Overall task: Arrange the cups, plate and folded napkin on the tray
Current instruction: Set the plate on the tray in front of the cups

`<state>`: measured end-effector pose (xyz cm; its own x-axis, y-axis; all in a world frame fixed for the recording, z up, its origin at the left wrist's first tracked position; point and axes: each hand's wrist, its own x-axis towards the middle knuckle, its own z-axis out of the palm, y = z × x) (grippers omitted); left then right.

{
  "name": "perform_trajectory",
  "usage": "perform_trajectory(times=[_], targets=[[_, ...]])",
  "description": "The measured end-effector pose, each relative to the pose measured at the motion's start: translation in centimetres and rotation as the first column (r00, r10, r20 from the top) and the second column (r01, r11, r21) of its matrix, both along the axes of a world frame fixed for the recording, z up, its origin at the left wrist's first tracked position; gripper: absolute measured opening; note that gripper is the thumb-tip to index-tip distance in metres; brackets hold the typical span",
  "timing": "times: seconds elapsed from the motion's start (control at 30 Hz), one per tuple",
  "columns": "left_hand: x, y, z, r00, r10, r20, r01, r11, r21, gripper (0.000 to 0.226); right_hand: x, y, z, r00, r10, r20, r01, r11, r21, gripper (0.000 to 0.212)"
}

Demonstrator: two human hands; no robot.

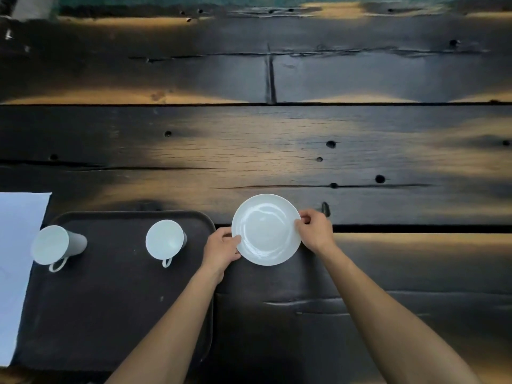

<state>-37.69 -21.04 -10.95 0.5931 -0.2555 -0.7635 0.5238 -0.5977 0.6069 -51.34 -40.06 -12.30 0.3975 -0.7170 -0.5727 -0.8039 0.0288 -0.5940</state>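
A white round plate is just right of the dark tray. My left hand grips the plate's left rim and my right hand grips its right rim. Two white cups with handles stand on the tray: one at its far left corner, one near its far middle. A pale napkin lies flat at the left edge of view, beside the tray and partly cut off.
The dark wooden plank table stretches ahead and to the right, with gaps and knot holes between its boards. The tray's near half holds nothing.
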Motion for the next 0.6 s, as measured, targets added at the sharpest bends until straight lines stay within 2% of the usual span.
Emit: perform_trajectory(times=[0.2, 0.3, 0.6], targets=[[-1.3, 2.5, 0.8, 1.0, 0.003, 0.027, -0.002, 0.999, -0.037, 0.017, -1.2, 1.7, 1.2, 0.997, -0.056, 0.047, 0.056, 0.998, -0.005, 0.008], [-1.9, 4.7, 1.6, 1.0, -0.012, 0.023, 0.013, 0.999, -0.037, 0.015, -1.9, 3.3, 1.8, 0.995, -0.061, 0.074, 0.061, 0.998, 0.007, 0.009], [-3.1, 15.3, 3.5, 0.998, -0.047, -0.037, 0.046, 0.998, -0.033, 0.017, -3.7, 11.7, 3.8, 0.995, 0.088, 0.036, -0.09, 0.995, 0.046, 0.018]])
